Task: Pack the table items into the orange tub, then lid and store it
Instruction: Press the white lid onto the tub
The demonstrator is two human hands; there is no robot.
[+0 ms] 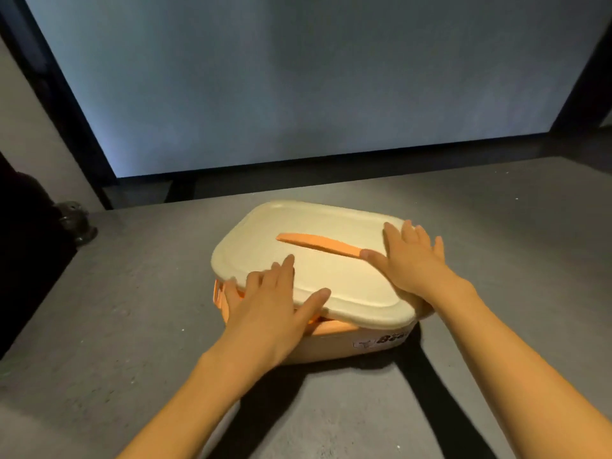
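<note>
Pressing the lid home is, in our judgement, the step in hand.

Head view. The orange tub (331,339) stands on the grey counter (132,293) at the centre of the view, with its cream lid (314,276) laid over it. An orange handle (319,245) lies flat on the lid top, running roughly from 9 o'clock to 3 o'clock.

The left hand (275,303) lies flat on the lid's 7 o'clock corner. Its fingers are straight and spread, the outer ones reach over the edge toward the tub's rim, and it grips nothing. The right hand (414,260) lies flat on the 3 o'clock edge with its fingers straight and spread and its thumb touching the handle's end. It also grips nothing.

Along the 6 to 7 o'clock edge the orange rim shows beneath the lid's lip, so we judge the lid not fully seated there.

A small dark object (74,223) sits at 9 o'clock of the view; we cannot tell what it is.

Handling. Tub and lid look like stiff, smooth moulded plastic. We expect the lid to slide or flex under uneven pressure, so we press down corner by corner around the rim. Weight cannot be read, so we treat the tub as loaded. For carrying, we take hold under the rim at the 9 and 3 o'clock sides, and we do not trust the handle until the lid is locked.
</note>
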